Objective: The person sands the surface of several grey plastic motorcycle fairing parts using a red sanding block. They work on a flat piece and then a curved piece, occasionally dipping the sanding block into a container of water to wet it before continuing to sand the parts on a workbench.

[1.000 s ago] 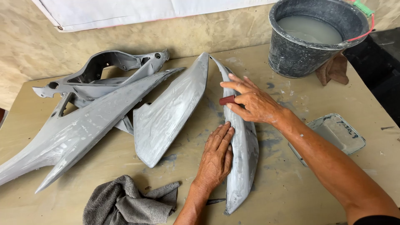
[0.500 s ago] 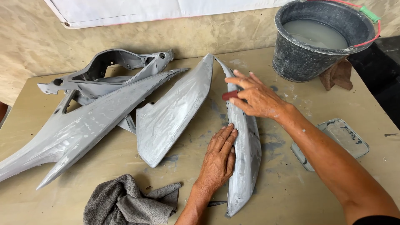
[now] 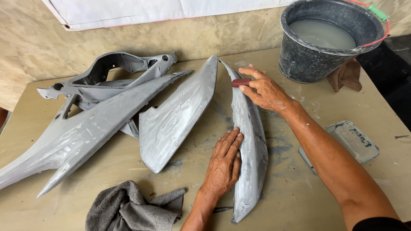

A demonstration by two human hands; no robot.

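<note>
A long, narrow grey primed body panel (image 3: 250, 141) lies on the table, running from the far middle toward me. My left hand (image 3: 224, 164) rests flat on its near left edge, fingers together, holding it down. My right hand (image 3: 265, 90) presses a small dark-red piece of sandpaper (image 3: 240, 82) against the panel's far end, thumb and fingers pinched on it. The panel's surface looks wet and streaked.
A second grey panel (image 3: 180, 115) lies just left. Further left are a long pointed fairing (image 3: 85, 132) and a frame-like grey part (image 3: 111, 72). A grey rag (image 3: 128, 209) sits near me. A black bucket of cloudy water (image 3: 329, 38) stands far right, a flat tray (image 3: 353, 143) at right.
My right hand has slid the sandpaper a little farther up the panel toward its far tip. My left hand has stayed put on the near part.
</note>
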